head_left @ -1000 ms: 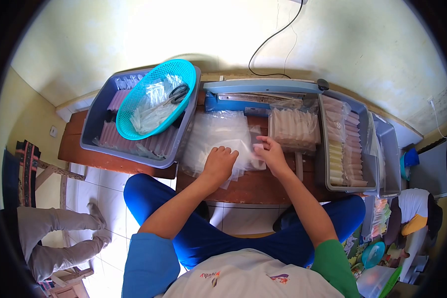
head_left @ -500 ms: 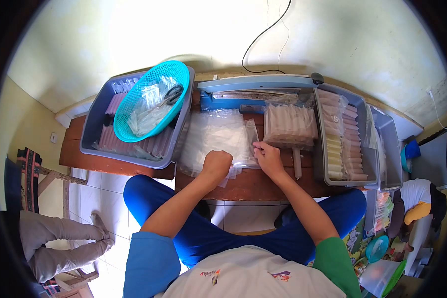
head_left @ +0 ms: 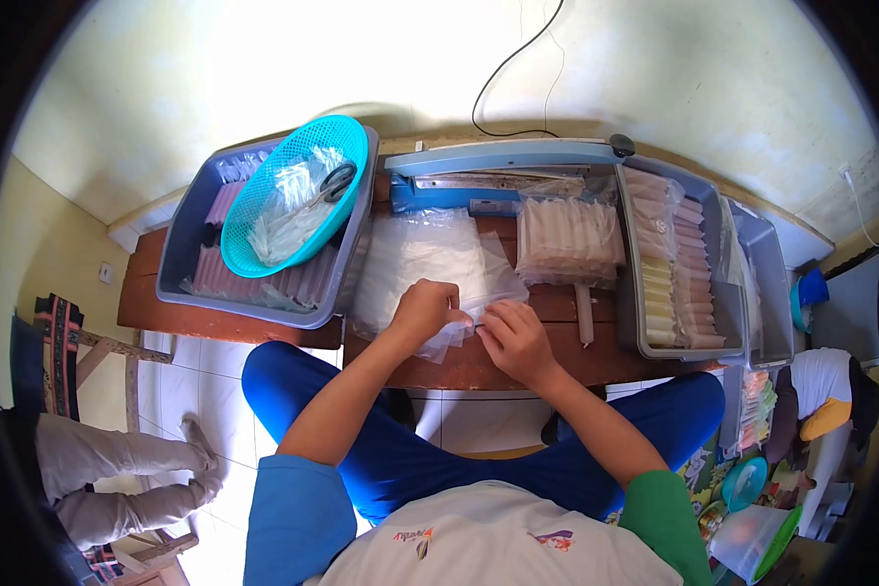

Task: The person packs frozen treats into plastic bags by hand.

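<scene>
Clear plastic bags (head_left: 415, 249) lie in a flat stack on the wooden table in front of me. My left hand (head_left: 425, 313) rests over the stack's near edge, fingers curled and thumb pointing right, closed on a clear plastic bag (head_left: 503, 278). Almost touching it, my right hand (head_left: 516, 337) pinches the same bag's near edge. The fingertips partly hide this edge. Beyond my right hand sits a bundle of filled pinkish tubes (head_left: 568, 234) in clear plastic, with a single tube (head_left: 584, 313) lying in front of it.
A blue sealer-like device (head_left: 498, 186) with a long arm stands behind the bags. At left, a grey tub (head_left: 308, 317) of tubes carries a turquoise basket (head_left: 232, 234) with plastic and scissors (head_left: 337, 183). Another tub (head_left: 645, 347) of tubes stands right. Other people are at both sides.
My right hand has moved left and nearer to me, drawing the bag's edge along. My left hand has turned and loosened from a fist, so the fingertips now meet.
</scene>
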Demonstrator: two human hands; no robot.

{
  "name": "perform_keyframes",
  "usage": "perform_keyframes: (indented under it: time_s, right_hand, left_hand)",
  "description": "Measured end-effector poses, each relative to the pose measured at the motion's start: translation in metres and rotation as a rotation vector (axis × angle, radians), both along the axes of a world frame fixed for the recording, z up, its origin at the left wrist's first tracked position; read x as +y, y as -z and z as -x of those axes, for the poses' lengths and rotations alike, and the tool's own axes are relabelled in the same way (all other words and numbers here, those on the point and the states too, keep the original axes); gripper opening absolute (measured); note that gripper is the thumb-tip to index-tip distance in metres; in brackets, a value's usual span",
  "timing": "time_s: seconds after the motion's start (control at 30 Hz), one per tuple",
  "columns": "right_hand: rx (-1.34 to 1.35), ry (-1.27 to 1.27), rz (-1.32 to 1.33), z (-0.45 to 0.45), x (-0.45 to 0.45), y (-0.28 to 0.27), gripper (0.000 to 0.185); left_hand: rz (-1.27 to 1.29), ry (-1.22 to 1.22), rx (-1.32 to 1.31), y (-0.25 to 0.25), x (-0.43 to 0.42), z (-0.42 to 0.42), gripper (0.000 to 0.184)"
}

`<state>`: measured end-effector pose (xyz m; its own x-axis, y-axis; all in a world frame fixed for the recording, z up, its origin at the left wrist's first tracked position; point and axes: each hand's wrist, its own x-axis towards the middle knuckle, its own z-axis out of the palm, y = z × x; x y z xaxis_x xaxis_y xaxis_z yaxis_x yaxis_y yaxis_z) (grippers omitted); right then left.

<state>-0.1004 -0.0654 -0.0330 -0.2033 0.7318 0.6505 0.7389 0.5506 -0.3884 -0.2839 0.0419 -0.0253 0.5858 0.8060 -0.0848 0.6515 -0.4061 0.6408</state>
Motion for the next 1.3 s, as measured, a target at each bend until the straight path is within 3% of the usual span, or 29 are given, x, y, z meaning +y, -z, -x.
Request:
perform_keyframes:
  time_s: [0.2, 0.27, 0.37, 0.4, 0.47, 0.53, 0.6, 0.73, 0.87, 1.0, 1.2, 1.27, 1.3]
  right_hand:
    - [0.062, 0.134, 0.092, 0.002, -0.001, 0.017, 0.027]
    - [-0.047, 0.075, 0.257, -0.005, -0.003, 0.023, 0.024]
    - [-0.112, 0.037, 0.34, -0.004, -0.006, 0.021, 0.023]
    - [-0.111, 0.037, 0.339, -0.001, -0.007, 0.019, 0.023]
    - [0.067, -0.029, 0.286, 0.009, -0.006, 0.015, 0.021]
    - [0.108, -0.007, 0.292, 0.018, 0.001, 0.005, 0.02]
    - [0.148, 0.015, 0.301, 0.023, 0.012, 0.005, 0.02]
    - [0.021, 0.095, 0.35, 0.028, 0.045, 0.028, 0.04]
    - [-0.276, 0.222, 0.601, 0.033, 0.068, 0.013, 0.068]
    - [-0.383, 0.217, 0.708, 0.029, 0.091, 0.001, 0.073]
    - [-0.283, 0.285, 0.557, 0.017, 0.086, 0.037, 0.073]
    - [-0.171, 0.148, 0.258, 0.014, 0.071, 0.049, 0.058]
    - [-0.171, 0.147, 0.259, 0.012, 0.06, 0.043, 0.058]
  left_hand:
    - [0.088, 0.045, -0.107, -0.002, 0.003, 0.003, 0.037]
    - [0.109, 0.038, -0.13, 0.002, 0.002, 0.003, 0.036]
    - [-0.003, -0.033, -0.189, 0.003, 0.001, 0.003, 0.026]
    - [-0.156, -0.029, -0.197, -0.005, -0.002, 0.002, 0.021]
    - [-0.311, -0.024, -0.206, -0.018, -0.009, -0.002, 0.017]
    - [-0.549, 0.042, -0.223, -0.027, -0.016, -0.006, 0.01]
    - [-0.619, 0.059, -0.217, -0.029, -0.021, -0.008, 0.008]
    - [-0.732, 0.089, -0.274, -0.036, -0.028, -0.014, 0.01]
    - [-0.679, 0.074, -0.235, -0.024, -0.029, -0.011, 0.006]
    - [-0.621, -0.005, -0.239, -0.029, -0.027, -0.008, 0.008]
    - [-0.464, -0.085, -0.28, -0.021, -0.019, -0.006, 0.015]
    - [-0.404, -0.095, -0.289, -0.01, -0.018, -0.007, 0.016]
    - [-0.373, -0.1, -0.288, -0.003, -0.018, -0.008, 0.016]
